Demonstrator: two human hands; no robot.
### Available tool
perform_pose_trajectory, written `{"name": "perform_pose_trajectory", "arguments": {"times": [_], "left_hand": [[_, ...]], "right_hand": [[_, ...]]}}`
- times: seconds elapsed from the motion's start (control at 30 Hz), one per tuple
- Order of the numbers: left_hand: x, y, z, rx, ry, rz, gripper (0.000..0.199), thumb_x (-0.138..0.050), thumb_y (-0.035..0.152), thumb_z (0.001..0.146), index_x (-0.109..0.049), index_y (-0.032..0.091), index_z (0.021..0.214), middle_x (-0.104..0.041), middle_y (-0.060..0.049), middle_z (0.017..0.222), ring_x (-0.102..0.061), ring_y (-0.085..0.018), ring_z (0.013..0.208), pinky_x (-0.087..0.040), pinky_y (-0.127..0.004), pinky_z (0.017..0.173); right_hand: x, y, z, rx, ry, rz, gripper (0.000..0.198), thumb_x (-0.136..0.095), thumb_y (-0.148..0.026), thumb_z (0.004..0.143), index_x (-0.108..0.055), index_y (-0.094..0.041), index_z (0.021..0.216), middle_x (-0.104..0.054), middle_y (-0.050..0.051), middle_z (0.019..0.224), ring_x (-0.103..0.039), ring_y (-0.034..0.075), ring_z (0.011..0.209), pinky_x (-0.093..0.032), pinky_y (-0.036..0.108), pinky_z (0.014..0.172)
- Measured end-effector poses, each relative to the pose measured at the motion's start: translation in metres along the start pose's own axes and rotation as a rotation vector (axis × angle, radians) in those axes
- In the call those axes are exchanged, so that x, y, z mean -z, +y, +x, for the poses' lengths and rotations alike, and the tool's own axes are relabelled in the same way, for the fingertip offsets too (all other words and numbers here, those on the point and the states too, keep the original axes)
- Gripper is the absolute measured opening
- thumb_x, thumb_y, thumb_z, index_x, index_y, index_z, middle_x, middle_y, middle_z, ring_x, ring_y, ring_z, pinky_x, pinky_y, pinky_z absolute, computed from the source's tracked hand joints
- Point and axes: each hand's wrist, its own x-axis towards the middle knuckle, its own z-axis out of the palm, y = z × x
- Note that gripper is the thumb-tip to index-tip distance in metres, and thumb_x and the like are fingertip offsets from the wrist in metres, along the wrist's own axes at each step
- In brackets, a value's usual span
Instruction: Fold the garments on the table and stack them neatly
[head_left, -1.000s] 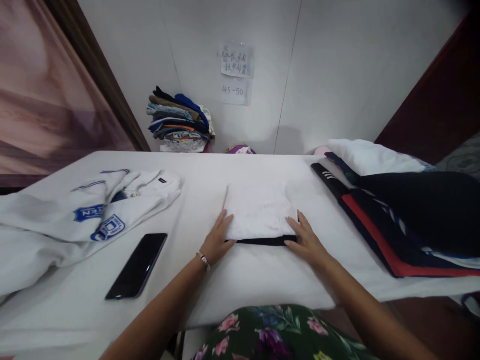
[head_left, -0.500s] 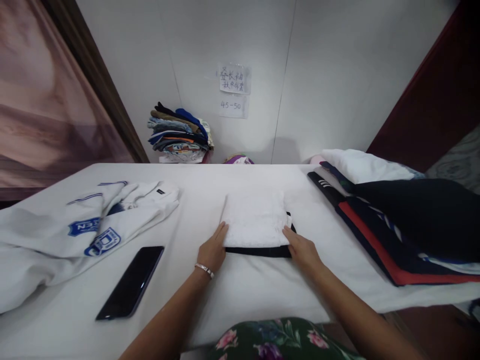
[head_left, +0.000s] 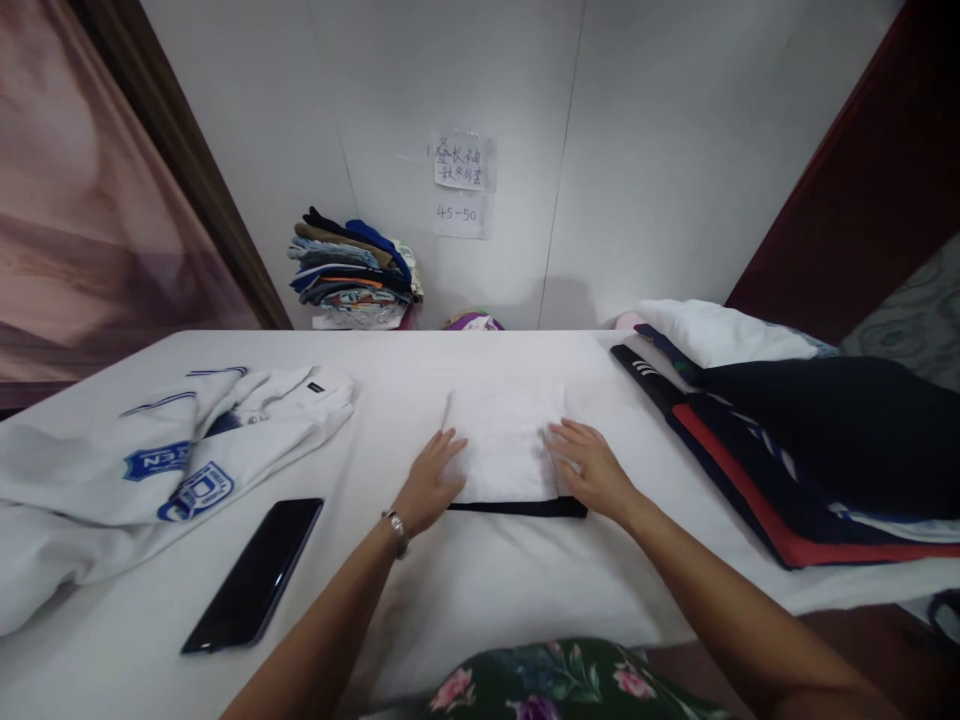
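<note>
A white garment folded into a flat square [head_left: 506, 440] lies in front of me, with a black fabric edge [head_left: 517, 508] showing beneath its near side. My left hand [head_left: 431, 478] rests at its left side, fingers spread and fingertips over the white cloth. On the opposite side, my right hand [head_left: 592, 465] has its fingers apart on the right edge. Neither hand grips anything that I can see. A bracelet [head_left: 396, 533] circles my left wrist.
To the left, a white garment with blue badges [head_left: 180, 465] lies loosely spread, and a black phone [head_left: 255, 573] is near it. Folded dark and red clothes [head_left: 810, 450] are piled at the right. A stack of clothes [head_left: 356, 270] stands beyond the table [head_left: 405, 345], below handwritten papers [head_left: 463, 185].
Both hands have moved from the near corners up along the sides, their fingers now spread over the white cloth. The black part at the right corner is now mostly covered.
</note>
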Motion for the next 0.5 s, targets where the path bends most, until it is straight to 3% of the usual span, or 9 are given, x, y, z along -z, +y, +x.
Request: {"name": "perform_pose_trajectory", "arguments": {"times": [0.13, 0.23, 0.33, 0.5], "left_hand": [[-0.005, 0.035, 0.044, 0.008, 0.097, 0.174, 0.052, -0.040, 0.044, 0.094, -0.047, 0.019, 0.139, -0.030, -0.011, 0.155, -0.020, -0.029, 0.145, -0.020, -0.055, 0.116], [-0.026, 0.044, 0.063, -0.047, 0.063, 0.300, 0.059, -0.042, 0.048, 0.093, -0.042, 0.016, 0.143, -0.032, -0.013, 0.155, -0.023, -0.030, 0.144, -0.020, -0.058, 0.115], [-0.044, 0.039, 0.062, -0.104, 0.085, 0.348, 0.061, -0.041, 0.050, 0.093, -0.041, 0.016, 0.144, -0.037, -0.012, 0.152, -0.026, -0.029, 0.143, -0.020, -0.056, 0.115], [-0.047, 0.033, 0.053, -0.144, 0.122, 0.309, 0.059, -0.043, 0.049, 0.092, -0.043, 0.018, 0.142, -0.040, -0.011, 0.151, -0.028, -0.028, 0.143, -0.019, -0.056, 0.116]], "right_hand": [[-0.013, -0.016, 0.071, 0.014, 0.003, 0.049, 0.045, -0.044, -0.038, 0.093, -0.055, -0.020, 0.132, -0.040, 0.010, 0.150, -0.027, 0.027, 0.143, -0.025, 0.050, 0.113], [-0.035, -0.012, 0.108, -0.064, -0.130, 0.001, 0.053, -0.044, -0.045, 0.094, -0.046, -0.018, 0.139, -0.030, 0.012, 0.155, -0.018, 0.027, 0.146, -0.017, 0.052, 0.115], [-0.057, 0.004, 0.114, -0.203, -0.270, -0.039, 0.052, -0.036, -0.049, 0.097, -0.051, -0.016, 0.134, -0.037, 0.014, 0.152, -0.024, 0.028, 0.143, -0.017, 0.053, 0.113], [-0.072, 0.023, 0.084, -0.322, -0.182, -0.021, 0.049, -0.031, -0.049, 0.098, -0.054, -0.020, 0.129, -0.040, 0.009, 0.151, -0.025, 0.027, 0.143, -0.018, 0.051, 0.113]]}}
